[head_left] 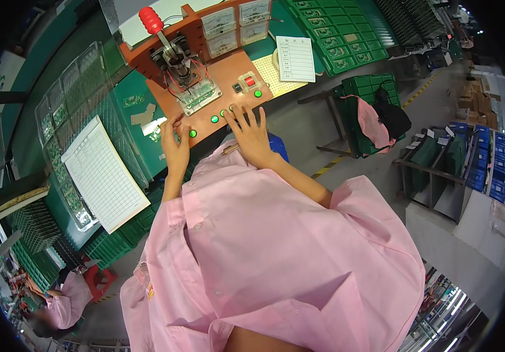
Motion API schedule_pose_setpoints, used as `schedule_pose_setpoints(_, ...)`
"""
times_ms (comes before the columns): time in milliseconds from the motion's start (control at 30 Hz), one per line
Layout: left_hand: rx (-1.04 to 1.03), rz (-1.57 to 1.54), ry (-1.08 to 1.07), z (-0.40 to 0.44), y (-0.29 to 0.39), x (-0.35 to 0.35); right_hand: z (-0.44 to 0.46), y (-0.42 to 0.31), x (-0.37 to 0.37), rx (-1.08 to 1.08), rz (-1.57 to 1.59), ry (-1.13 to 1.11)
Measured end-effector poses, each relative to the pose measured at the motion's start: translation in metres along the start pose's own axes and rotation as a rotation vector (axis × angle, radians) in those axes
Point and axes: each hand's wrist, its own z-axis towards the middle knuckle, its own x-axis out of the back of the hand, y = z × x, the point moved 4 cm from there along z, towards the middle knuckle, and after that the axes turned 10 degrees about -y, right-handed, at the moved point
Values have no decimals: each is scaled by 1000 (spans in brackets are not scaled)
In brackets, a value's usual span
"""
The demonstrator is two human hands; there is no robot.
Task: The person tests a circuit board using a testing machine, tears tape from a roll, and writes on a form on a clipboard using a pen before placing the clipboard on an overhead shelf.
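Observation:
An orange test fixture [161, 97] stands on the bench, with a red-handled lever clamp [151, 21] above a clear plate [201, 98]. My left hand [176, 146] rests at its front left corner, fingers apart, beside a green button [193, 134]. Over the front edge lies my right hand [252, 136], fingers spread and holding nothing visible. Its fingertips touch or hover near the middle green buttons [215, 119]; contact cannot be made out. A short brown stick-like piece [230, 149] shows below the right palm. Farther right on the fixture is a red switch [249, 81].
Analog meters [219, 44] stand behind the fixture. A written form [105, 176] lies over clear trays [59, 123] at left. Green trays of circuit boards [337, 35] and a paper card [295, 58] are at right. A stool with pink cloth [370, 123] stands beyond. Another person [67, 305] sits lower left.

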Motion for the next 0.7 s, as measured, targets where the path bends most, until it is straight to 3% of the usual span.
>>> schedule_pose_setpoints(300, -4, -93, 44, -1, 4, 4, 1, -2, -7, -58, -6, 17)
schedule_pose_setpoints(400, -260, 159, 384, 16, 47, 47, 2, -4, -6, -65, 9, 20)
schedule_pose_setpoints(500, -485, 253, 546, 68, 110, 109, -2, -3, -5, -70, 11, 14)
schedule_pose_setpoints(533, -430, 210, 504, 90, 131, 126, -3, -3, -5, -71, 10, 14)
schedule_pose_setpoints(600, -350, 55, 163, 139, 154, 139, -3, -3, -5, -71, 7, 19)
schedule_pose_setpoints(633, -153, 76, -8, 161, 161, 138, -2, -3, -4, -70, 5, 22)
schedule_pose_setpoints(700, -139, -10, -78, 181, 162, 128, -3, -2, 2, -76, 45, 34)
